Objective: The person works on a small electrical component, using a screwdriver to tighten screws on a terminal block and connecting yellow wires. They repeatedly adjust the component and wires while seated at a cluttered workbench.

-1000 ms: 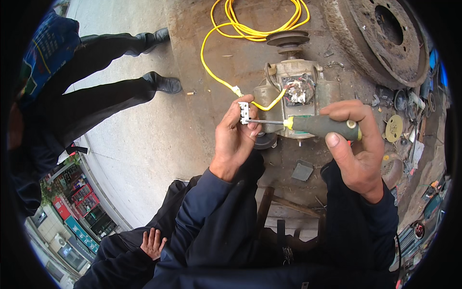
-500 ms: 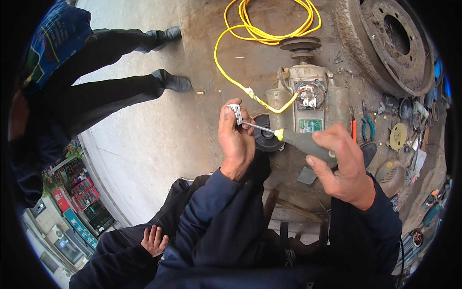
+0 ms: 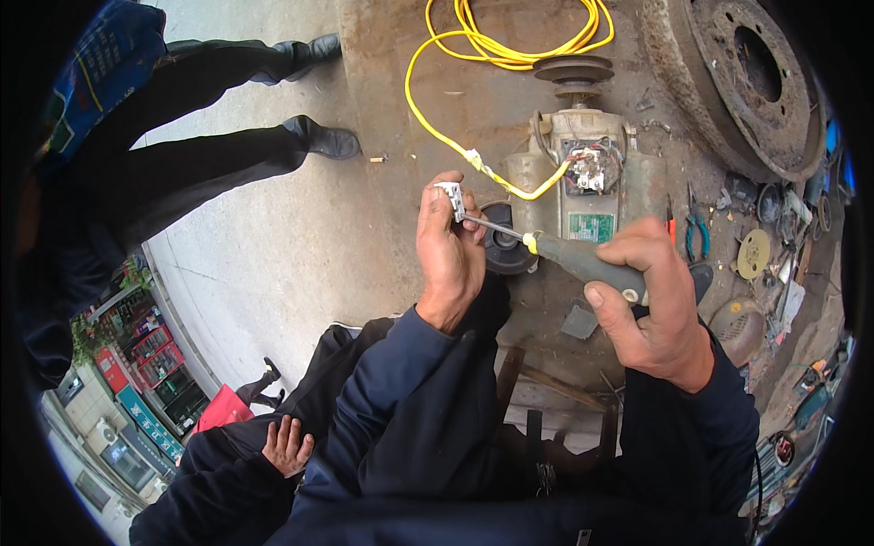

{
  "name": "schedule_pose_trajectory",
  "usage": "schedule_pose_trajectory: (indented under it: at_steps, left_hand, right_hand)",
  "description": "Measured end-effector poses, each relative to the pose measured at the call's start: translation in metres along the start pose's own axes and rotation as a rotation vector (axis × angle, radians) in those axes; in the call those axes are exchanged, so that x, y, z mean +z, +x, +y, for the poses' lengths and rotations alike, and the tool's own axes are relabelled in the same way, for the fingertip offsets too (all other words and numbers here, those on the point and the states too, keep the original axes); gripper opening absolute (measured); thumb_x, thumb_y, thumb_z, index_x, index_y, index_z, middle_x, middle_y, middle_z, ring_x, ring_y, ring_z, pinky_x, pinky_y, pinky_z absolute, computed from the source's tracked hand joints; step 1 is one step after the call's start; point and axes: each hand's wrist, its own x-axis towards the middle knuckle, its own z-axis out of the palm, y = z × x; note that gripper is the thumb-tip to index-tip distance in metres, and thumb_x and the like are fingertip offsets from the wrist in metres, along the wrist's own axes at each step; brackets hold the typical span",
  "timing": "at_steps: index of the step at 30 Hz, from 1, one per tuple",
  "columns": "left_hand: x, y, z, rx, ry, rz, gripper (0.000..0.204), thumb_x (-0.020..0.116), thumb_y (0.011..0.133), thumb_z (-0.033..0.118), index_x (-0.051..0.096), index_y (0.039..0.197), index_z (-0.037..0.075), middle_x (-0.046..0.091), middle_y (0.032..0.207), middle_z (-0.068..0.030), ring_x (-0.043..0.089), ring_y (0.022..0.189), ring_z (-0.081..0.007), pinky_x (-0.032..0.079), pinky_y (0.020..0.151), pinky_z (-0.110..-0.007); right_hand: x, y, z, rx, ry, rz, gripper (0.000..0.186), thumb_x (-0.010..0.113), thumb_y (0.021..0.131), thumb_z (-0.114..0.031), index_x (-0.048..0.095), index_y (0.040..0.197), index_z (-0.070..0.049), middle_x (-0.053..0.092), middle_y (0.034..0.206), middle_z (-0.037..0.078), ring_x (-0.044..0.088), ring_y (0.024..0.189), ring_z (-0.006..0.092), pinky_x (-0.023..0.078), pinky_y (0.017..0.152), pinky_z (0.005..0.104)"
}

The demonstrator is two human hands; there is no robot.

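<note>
My left hand (image 3: 448, 250) pinches a small white terminal block (image 3: 452, 197) between thumb and fingers. My right hand (image 3: 648, 300) grips the dark green handle of a screwdriver (image 3: 569, 257), whose thin metal shaft points left into the block. Just beyond both hands lies a grimy electric motor (image 3: 583, 196) with its wiring box open and a pulley at its far end. A yellow cable (image 3: 455, 136) runs from the motor's terminals up to a coil at the top.
A rusty brake drum (image 3: 737, 82) lies at the top right. Pliers (image 3: 696, 238), discs and small parts litter the ground at the right. A person in black trousers and shoes (image 3: 323, 138) stands at the left. Another person's hand (image 3: 288, 444) shows at the lower left.
My right hand, off the screwdriver half a second ago, has closed on its handle again. The left hand with the block has stayed almost still.
</note>
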Motion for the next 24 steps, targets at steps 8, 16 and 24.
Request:
schedule_pose_trajectory:
  at_steps: [8,16,24]
  left_hand:
    - [-0.004,-0.001,0.0,0.028,0.052,-0.008,0.031,0.04,0.114,0.029,0.054,0.127,0.005,0.053,0.088,-0.0019,0.042,0.07,-0.0099,0.037,0.064,-0.027]
    - [-0.007,0.001,-0.005,-0.055,0.107,0.035,0.03,0.041,0.113,0.027,0.056,0.127,0.005,0.053,0.086,-0.0019,0.044,0.069,-0.01,0.036,0.061,-0.026]
    - [0.001,0.003,0.001,-0.079,0.084,-0.073,0.032,0.042,0.113,0.026,0.054,0.131,0.002,0.056,0.092,-0.0039,0.047,0.073,-0.0108,0.04,0.064,-0.026]
  right_hand:
    - [0.002,-0.012,-0.002,0.171,-0.113,-0.057,0.032,0.079,0.089,-0.013,0.059,0.108,0.002,0.061,0.088,0.017,0.061,0.072,0.0341,0.05,0.065,0.0431]
    - [0.003,-0.012,-0.001,-0.072,-0.187,-0.074,0.04,0.081,0.083,-0.01,0.059,0.114,0.002,0.061,0.097,0.018,0.061,0.08,0.0345,0.05,0.07,0.0435]
    - [-0.013,-0.016,0.0,0.373,-0.114,-0.046,0.033,0.074,0.095,-0.012,0.059,0.119,0.004,0.065,0.097,0.019,0.066,0.082,0.0351,0.054,0.076,0.0409]
